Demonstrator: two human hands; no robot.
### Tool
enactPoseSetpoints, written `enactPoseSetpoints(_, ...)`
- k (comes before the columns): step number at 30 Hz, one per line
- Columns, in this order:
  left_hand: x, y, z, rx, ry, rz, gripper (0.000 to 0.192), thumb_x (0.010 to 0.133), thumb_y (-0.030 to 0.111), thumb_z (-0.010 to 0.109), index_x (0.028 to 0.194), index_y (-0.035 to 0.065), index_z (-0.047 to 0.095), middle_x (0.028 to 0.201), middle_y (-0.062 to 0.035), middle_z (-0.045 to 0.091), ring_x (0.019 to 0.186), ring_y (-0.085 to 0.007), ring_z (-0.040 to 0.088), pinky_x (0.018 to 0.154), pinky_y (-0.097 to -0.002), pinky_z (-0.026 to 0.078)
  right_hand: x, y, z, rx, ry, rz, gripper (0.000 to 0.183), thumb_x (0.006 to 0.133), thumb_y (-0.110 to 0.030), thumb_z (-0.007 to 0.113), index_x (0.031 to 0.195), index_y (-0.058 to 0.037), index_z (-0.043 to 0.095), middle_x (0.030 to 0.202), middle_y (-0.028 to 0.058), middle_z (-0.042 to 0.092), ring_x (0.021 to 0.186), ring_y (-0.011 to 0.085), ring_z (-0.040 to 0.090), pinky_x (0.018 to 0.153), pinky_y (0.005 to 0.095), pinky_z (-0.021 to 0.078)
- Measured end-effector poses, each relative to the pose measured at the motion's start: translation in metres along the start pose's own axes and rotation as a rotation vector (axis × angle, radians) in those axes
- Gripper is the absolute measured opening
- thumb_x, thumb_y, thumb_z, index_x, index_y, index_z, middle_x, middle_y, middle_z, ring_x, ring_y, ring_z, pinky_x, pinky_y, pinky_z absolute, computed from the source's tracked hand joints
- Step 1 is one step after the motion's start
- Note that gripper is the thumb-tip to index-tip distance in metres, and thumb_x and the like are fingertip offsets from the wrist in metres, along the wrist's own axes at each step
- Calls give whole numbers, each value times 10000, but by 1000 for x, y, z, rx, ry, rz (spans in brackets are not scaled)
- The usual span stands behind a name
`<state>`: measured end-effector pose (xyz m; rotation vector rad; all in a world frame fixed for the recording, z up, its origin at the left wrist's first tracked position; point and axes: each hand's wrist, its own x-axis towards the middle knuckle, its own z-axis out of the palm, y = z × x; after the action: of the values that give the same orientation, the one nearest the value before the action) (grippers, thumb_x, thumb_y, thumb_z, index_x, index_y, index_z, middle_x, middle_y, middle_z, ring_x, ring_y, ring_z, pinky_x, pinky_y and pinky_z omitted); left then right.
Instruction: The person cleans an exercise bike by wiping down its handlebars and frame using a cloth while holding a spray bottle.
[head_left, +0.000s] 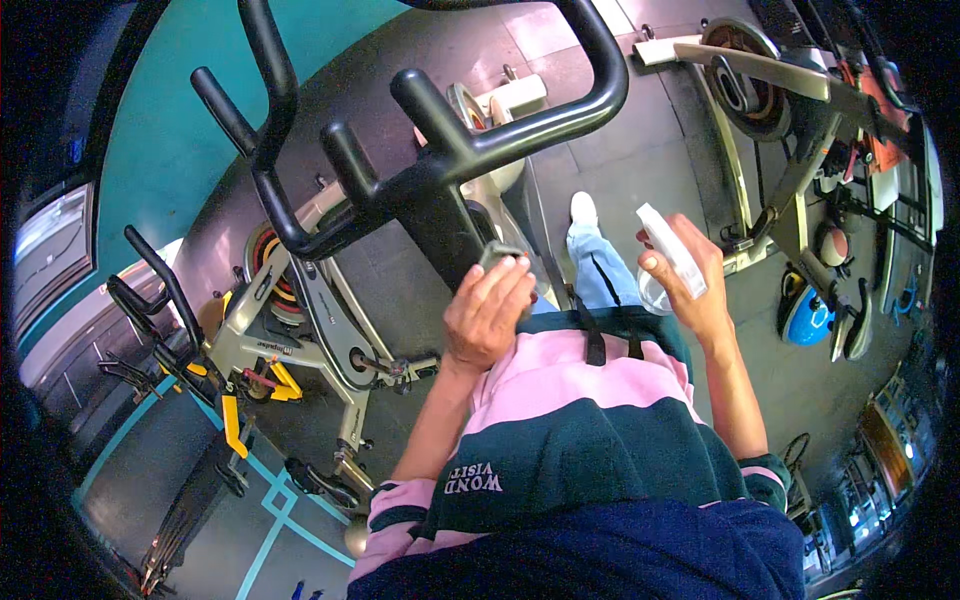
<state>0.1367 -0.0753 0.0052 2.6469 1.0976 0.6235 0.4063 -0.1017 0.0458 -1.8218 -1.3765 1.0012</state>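
Note:
My left hand (489, 315) is bent over a small grey piece (501, 253) that looks like a folded cloth, its lower part hidden under the fingers. Hand and piece are by the black stem (442, 232) of an exercise bike; whether they touch it I cannot tell. Black tubular handlebars (540, 124) with upright grips spread out above the stem. In my right hand (697, 274) is a spray bottle with a white trigger head (673, 251) and a clear body (654, 292), held to the right of the stem, in front of my waist.
A spin bike (300, 322) with a silver frame stands on the left, and another bike (787, 172) on the right. A blue ball (810, 315) lies by the right-hand bike. The dark floor (300, 547) carries turquoise lines at lower left. A teal wall (172, 127) rises at upper left.

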Motion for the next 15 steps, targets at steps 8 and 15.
enactPoseSetpoints(8,49,-57,-28,47,55,-26,319,818,46,639,1126,125,661,1204,-6,653,1170,-161,568,1067,-380,370,1,-7,2,7,15,-25,440,837,-415,681,875,17,604,739,129,515,677,299,532,624,362,431)
enactPoseSetpoints(15,36,-28,-13,-195,208,-355,395,852,-34,585,1204,138,639,1251,-58,626,1230,-223,538,1110,-449,306,-4,-11,14,28,-43,-14,466,841,-446,669,935,10,634,803,111,565,736,254,573,672,340,449)
